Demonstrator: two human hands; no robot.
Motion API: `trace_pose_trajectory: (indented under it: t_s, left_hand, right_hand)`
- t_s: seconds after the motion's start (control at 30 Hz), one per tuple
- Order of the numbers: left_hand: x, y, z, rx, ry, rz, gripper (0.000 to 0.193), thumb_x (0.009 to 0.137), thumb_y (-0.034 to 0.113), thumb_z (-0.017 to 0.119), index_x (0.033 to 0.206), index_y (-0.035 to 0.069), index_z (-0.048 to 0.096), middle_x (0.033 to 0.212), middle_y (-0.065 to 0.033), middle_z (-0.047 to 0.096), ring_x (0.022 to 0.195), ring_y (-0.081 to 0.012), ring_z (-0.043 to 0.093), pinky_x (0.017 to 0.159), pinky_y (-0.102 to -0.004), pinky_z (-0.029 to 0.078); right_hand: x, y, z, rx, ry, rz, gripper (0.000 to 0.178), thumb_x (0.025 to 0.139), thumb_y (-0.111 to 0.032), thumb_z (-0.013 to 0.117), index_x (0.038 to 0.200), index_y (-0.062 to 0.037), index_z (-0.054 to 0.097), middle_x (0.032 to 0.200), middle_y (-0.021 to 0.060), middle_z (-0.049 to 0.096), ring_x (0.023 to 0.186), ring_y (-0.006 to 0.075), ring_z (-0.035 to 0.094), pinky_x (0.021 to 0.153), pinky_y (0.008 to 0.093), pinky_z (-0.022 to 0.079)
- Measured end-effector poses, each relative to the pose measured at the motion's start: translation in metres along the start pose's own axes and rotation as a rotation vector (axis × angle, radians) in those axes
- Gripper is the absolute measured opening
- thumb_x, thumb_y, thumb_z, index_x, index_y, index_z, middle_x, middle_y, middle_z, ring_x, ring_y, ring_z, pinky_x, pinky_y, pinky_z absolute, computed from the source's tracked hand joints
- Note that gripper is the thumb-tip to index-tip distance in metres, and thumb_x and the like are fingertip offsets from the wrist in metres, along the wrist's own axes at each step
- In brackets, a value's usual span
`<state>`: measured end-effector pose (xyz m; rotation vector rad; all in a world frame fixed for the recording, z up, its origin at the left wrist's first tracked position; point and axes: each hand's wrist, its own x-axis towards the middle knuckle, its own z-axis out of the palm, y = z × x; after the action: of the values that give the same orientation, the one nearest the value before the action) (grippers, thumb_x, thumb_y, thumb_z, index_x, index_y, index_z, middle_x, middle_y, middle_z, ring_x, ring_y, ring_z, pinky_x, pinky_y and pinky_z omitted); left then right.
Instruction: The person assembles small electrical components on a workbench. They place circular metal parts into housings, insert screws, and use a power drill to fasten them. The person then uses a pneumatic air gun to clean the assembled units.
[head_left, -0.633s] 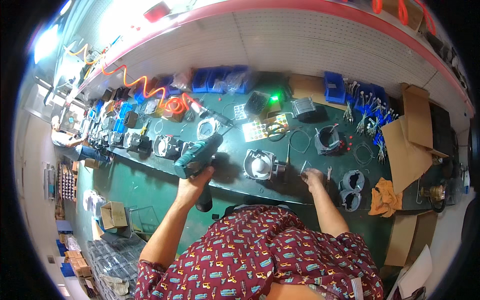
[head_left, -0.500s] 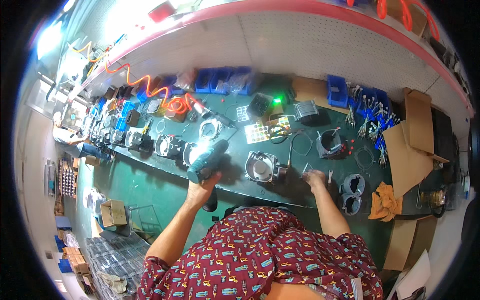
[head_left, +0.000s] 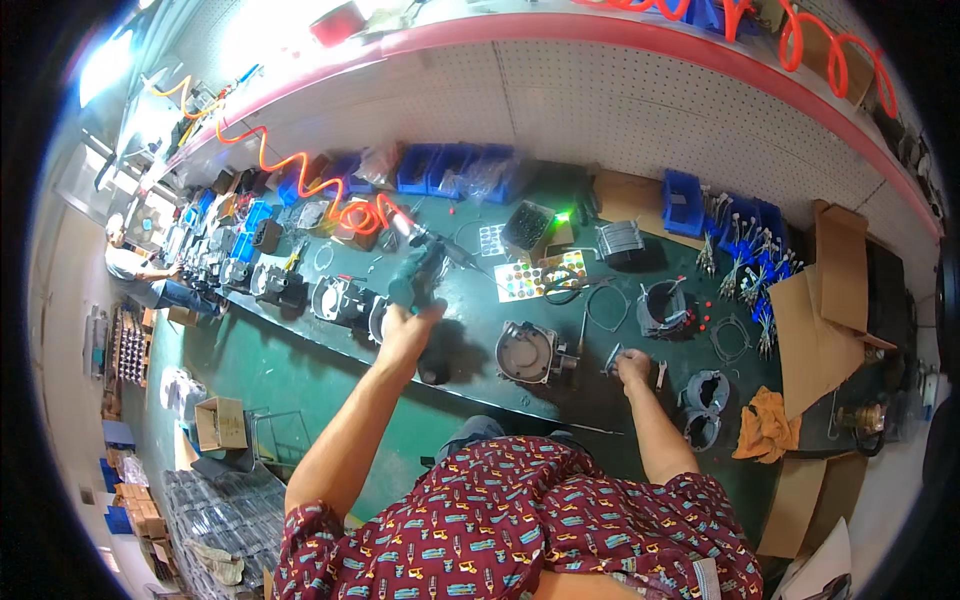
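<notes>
Above the green workbench point(head_left: 300, 345), the left hand point(head_left: 405, 330), fingers wrapped around a teal power driver point(head_left: 418, 278), has risen toward 12 o'clock since the earlier frame. At 3 o'clock of 1 round grey housing point(head_left: 527, 352), the right hand point(head_left: 632, 366) rests on small metal parts; whether its fingers pinch anything cannot be told. 2 dark rings point(head_left: 706, 405) lie at 4 o'clock. White pegboard point(head_left: 640, 110) backs the bench.

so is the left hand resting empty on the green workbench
No, the left hand is raised, gripping a teal power screwdriver above the green workbench.
</notes>
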<state>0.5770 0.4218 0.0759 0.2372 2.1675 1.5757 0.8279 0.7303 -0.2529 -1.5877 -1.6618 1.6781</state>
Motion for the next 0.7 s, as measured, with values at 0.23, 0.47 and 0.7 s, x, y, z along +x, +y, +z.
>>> trace_pose_trajectory:
  t_s: [0.23, 0.47, 0.7]
  left_hand:
    - [0.13, -0.011, 0.068, -0.09, 0.126, -0.024, 0.032, 0.079, 0.017, 0.076, 0.104, 0.004, 0.06, 0.082, -0.0043, 0.059, 0.071, -0.0159, 0.052, 0.066, -0.0341, 0.044]
    - [0.295, -0.135, 0.109, 0.016, 0.339, -0.012, 0.05, 0.078, 0.008, 0.073, 0.123, 0.003, 0.053, 0.1, -0.01, 0.064, 0.086, -0.0236, 0.062, 0.076, -0.0387, 0.051]
    - [0.358, -0.145, 0.155, 0.173, 0.292, -0.223, 0.063, 0.071, 0.015, 0.078, 0.125, -0.001, 0.049, 0.117, -0.0261, 0.063, 0.112, -0.042, 0.061, 0.097, -0.0474, 0.048]
  right_hand:
    - [-0.048, -0.007, -0.006, 0.175, -0.038, 0.194, 0.011, 0.09, -0.012, 0.066, 0.099, -0.0059, 0.065, 0.082, 0.0023, 0.064, 0.067, 0.0156, 0.062, 0.058, 0.0316, 0.055]
    - [-0.118, -0.005, -0.02, 0.396, 0.026, 0.336, 0.009, 0.092, -0.011, 0.065, 0.1, -0.0064, 0.062, 0.078, 0.0037, 0.062, 0.065, 0.015, 0.061, 0.056, 0.0303, 0.054]
    - [-0.176, 0.003, -0.03, 0.482, 0.16, 0.407, 0.011, 0.092, -0.008, 0.063, 0.103, -0.0049, 0.062, 0.08, 0.0052, 0.064, 0.067, 0.0169, 0.064, 0.058, 0.0328, 0.056]
